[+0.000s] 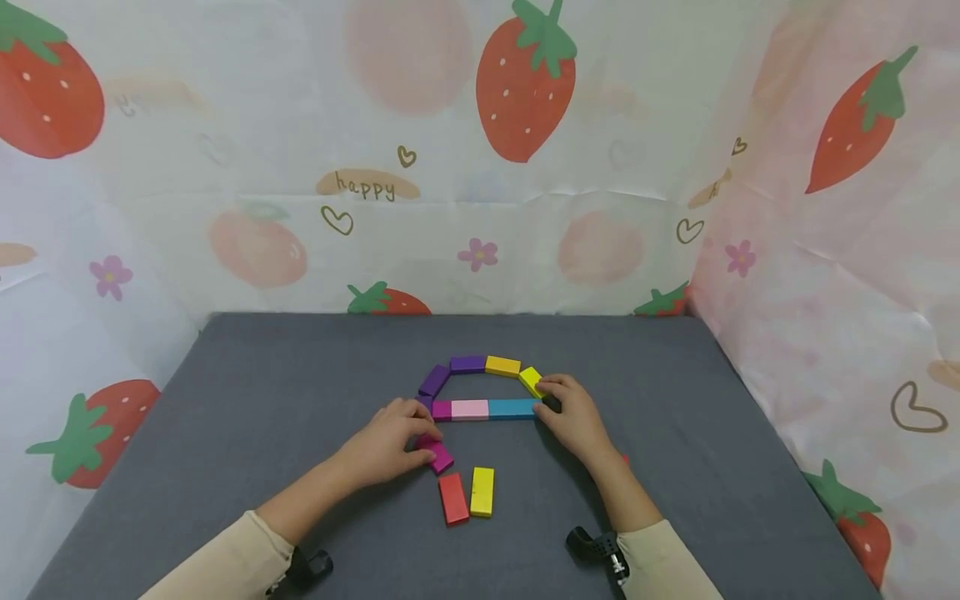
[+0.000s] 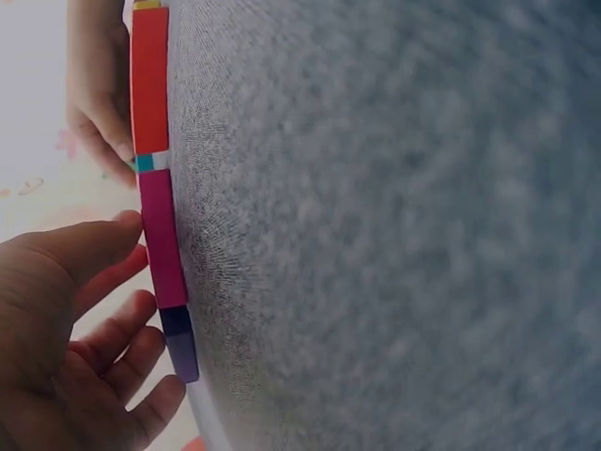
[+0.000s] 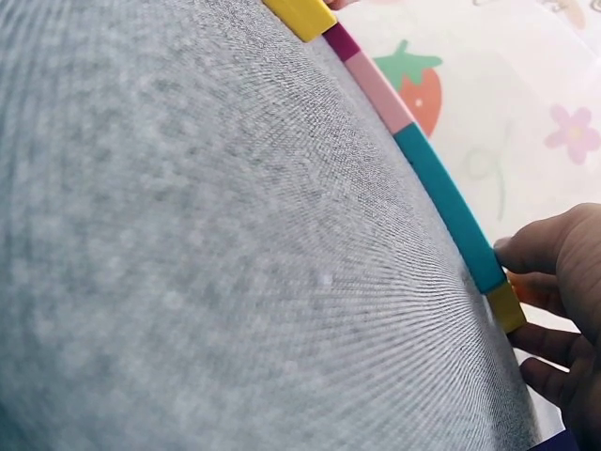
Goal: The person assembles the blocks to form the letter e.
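Magenta block [image 1: 442, 457] pinched in left hand [image 1: 390, 443] (red block [image 1: 453, 499] just beside).

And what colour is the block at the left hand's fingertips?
Magenta. The block shows best in the left wrist view.

Purple on the arc's left blocks [image 1: 468, 365], yellow on its right blocks [image 1: 502, 367]; magenta, pink and blue along the straight row [image 1: 469, 410]; magenta again on the slanted block [image 1: 442, 457]. Plain grey on the tabletop [image 1: 300, 358], red-strawberry and lilac-flower print across the pale backdrop [image 1: 285, 125].
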{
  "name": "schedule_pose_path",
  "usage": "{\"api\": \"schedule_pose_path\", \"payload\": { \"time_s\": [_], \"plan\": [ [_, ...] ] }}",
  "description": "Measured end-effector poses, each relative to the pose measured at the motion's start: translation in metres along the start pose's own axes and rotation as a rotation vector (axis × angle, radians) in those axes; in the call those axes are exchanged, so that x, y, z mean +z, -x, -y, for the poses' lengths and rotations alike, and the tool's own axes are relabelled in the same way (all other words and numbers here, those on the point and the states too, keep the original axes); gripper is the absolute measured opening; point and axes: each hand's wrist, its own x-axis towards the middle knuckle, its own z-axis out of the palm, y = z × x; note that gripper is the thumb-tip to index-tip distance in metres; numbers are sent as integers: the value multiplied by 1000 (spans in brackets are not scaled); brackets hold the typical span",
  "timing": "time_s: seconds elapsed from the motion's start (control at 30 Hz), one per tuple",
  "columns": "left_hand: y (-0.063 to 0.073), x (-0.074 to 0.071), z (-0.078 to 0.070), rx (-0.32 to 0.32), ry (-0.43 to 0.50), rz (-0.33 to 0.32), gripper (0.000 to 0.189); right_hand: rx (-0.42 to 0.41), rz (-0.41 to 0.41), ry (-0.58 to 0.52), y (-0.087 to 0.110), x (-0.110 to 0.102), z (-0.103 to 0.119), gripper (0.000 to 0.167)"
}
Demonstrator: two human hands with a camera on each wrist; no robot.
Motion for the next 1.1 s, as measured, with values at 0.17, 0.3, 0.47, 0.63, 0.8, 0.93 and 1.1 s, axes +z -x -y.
{"api": "schedule_pose_path", "payload": {
  "time_s": [0.17,0.3,0.47,0.63,0.8,0.93,1.1],
  "plan": [
    [0,-1,1,-11,20,14,25,6,4,6,0,-1,2,40],
    [0,-1,2,-5,25,7,25,6,4,6,0,-2,4,40],
    [0,2,4,2,28,-5,25,-5,4,17,-1,-2,5,40],
    [-1,4,3,-22,39,7,27,-9,12,34,0,-3,5,39],
    [-1,4,0,-51,51,19,27,-16,15,42,-1,-5,6,38],
    [-1,5,0,-65,49,18,27,-16,15,50,-1,-10,11,38],
    [-2,4,0,-84,52,28,25,-17,11,79,0,-16,19,37]
  ]
}}
